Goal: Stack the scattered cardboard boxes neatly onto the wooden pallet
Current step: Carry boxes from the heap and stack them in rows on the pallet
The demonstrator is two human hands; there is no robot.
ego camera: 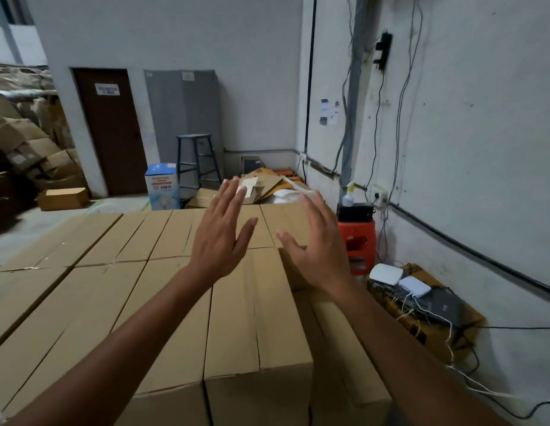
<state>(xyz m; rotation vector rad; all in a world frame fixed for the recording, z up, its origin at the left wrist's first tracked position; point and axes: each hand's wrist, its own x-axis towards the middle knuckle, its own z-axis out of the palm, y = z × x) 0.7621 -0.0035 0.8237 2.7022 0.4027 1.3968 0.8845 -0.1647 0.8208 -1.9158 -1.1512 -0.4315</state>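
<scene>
- My left hand [220, 238] is raised over the stack with its back toward me. The fingers are straight and spread, and it holds nothing.
- My right hand [316, 250] is up just beside it, fingers straight and close together, thumb pointing toward the left hand. It is empty too.
- The two thumbs are near each other but apart, and neither hand appears to touch any cardboard.
- The cardboard boxes [113, 287] fill the lower half of my view. They are packed side by side in tight rows with their tops level, under both forearms.
- One lower box [344, 348] sits against the right side of the stack, beneath my right forearm.
- A small loose box [63, 198] lies on the floor at far left, near the brown door [112, 130] and well apart from the stack.
- Behind the stack, a blue and white carton [161, 186] stands beside a blue stool [198, 161]. Flattened cardboard [267, 182] is heaped in the corner.
- To the right of the stack, a red plastic stool [358, 244] carries a spray bottle [349, 195].
</scene>
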